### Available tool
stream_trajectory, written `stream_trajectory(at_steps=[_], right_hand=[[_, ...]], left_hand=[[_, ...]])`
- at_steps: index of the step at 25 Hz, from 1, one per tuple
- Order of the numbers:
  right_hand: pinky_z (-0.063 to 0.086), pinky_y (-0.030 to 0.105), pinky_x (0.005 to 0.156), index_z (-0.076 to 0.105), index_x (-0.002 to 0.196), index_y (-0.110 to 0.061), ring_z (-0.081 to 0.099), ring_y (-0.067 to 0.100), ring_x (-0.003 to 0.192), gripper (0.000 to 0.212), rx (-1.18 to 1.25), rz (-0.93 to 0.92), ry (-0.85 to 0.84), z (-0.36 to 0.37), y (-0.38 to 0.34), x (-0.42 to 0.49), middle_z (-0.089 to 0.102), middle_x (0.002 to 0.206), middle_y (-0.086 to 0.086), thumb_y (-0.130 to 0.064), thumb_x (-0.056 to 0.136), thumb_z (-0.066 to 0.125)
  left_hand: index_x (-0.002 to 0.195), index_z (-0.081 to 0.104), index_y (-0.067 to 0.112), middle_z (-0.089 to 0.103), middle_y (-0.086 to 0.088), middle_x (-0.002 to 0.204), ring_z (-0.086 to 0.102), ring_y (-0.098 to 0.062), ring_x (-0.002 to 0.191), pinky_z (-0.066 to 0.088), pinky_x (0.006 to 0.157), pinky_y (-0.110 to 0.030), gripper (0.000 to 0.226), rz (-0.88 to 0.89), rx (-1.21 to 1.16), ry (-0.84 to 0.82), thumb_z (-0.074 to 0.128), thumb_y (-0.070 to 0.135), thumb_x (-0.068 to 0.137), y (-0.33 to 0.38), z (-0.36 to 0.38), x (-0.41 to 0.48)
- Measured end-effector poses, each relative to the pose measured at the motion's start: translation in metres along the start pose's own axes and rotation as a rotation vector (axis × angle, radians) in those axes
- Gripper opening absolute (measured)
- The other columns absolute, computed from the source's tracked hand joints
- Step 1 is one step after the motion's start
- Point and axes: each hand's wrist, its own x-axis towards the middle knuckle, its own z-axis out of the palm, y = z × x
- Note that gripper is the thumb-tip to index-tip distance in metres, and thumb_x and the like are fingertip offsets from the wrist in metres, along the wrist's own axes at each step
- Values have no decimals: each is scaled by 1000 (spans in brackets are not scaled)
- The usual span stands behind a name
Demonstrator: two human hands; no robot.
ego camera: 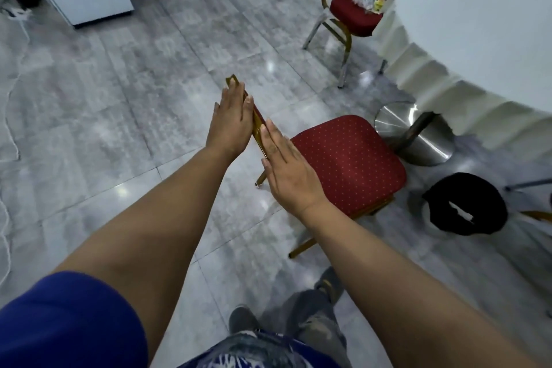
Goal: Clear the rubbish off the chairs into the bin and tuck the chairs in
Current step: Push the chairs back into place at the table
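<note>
Both your arms reach forward and down, elbows nearly straight, towards the near chair (pixel 349 158). Your left hand (pixel 231 119) lies flat against the outer face of its backrest (pixel 234 81), fingers straight and together, pointing away from you. Your right hand (pixel 286 167) is flat too, palm turned to the left, with its fingertips touching the seat side of the same backrest lower down. Neither grip closes on anything: both hands are spread open, and the backrest sits edge-on between them. The near chair's red seat is bare, and it stands out on the floor (pixel 134 84), just beside the worktop (pixel 478 24) with its white pleated cloth. The rubbish (pixel 369 0), a pile of crumpled wrappers, lies on the seat of the far chair (pixel 352 16), which stands against the worktop's far edge. The bin (pixel 478 197), lined in black, sits on the floor to the right of the near chair.
</note>
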Motion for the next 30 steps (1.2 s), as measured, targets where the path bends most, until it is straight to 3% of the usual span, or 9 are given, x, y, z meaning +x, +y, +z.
stream_trajectory(at_steps=[8,13,18,30], right_hand=[[13,29,123,21,154,-6,19,17,150,54,-182,-17,-16,-13,53,10,19,163,10,-27,104,27],[18,34,123,19,155,-7,18,17,151,55,-235,-1,-28,-33,115,12,17,164,9,-27,105,28],[20,32,122,23,153,-6,25,18,149,53,-263,24,19,-56,183,20,24,161,11,-26,104,29],[21,37,122,13,156,-15,20,22,150,55,-274,128,-51,-98,319,55,18,164,4,-31,104,24]], left_hand=[[154,12,13,5,-5,163,0,-17,150,-1,122,-36,55,54,20,9,15,37,105,29,26,33],[148,28,6,26,-13,157,15,-26,148,6,122,-41,51,100,-23,66,21,33,105,68,66,62],[151,23,7,19,-11,160,5,-22,150,1,122,-35,53,102,-51,50,22,34,105,115,108,99],[153,14,8,8,-10,162,-3,-21,150,1,121,-38,57,78,-18,-54,18,38,105,202,185,201]])
